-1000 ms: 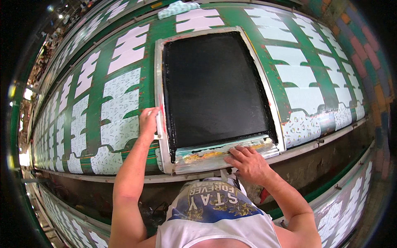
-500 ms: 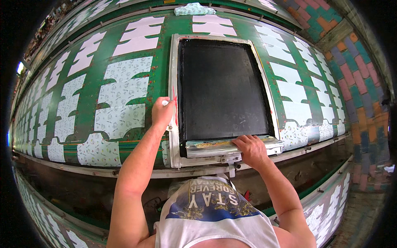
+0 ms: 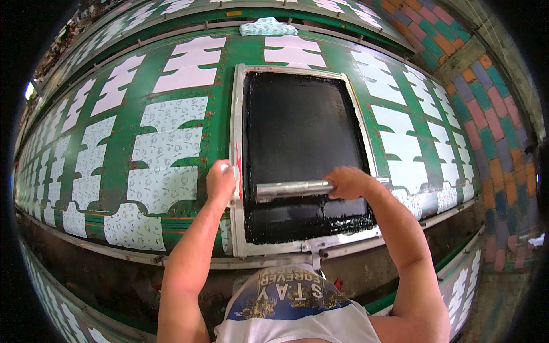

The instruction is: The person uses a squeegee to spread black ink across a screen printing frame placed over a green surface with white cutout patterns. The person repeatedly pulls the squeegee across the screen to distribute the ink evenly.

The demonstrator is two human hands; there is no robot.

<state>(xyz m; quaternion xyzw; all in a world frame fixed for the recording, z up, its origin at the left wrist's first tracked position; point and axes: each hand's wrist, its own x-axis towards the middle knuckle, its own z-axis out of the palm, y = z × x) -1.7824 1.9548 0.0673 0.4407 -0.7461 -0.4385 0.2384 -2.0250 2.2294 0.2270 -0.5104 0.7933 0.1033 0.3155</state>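
A screen printing frame (image 3: 237,220) with pale edges lies on the green table, its mesh (image 3: 297,123) dark with black ink. My left hand (image 3: 220,182) is closed around a white handle at the frame's left edge. In my right hand (image 3: 350,183), a silvery squeegee (image 3: 291,188) lies crosswise over the lower half of the mesh; its right end is partly hidden by my fingers. Wet, glossy ink (image 3: 286,220) shows between the squeegee and the near edge. Below the frame, the squeegee's blade edge cannot be made out.
White fabric pieces (image 3: 168,137), some with small printed figures, lie in rows on the green table (image 3: 126,188) to both sides. A folded patterned cloth (image 3: 267,27) sits at the far edge. A metal rail (image 3: 131,255) runs along the near edge. Coloured floor bricks (image 3: 486,123) show at right.
My right hand has carried the squeegee from the near edge of the frame away from me, onto the inked mesh. My left hand keeps its hold on the frame's handle. The view has shifted slightly.
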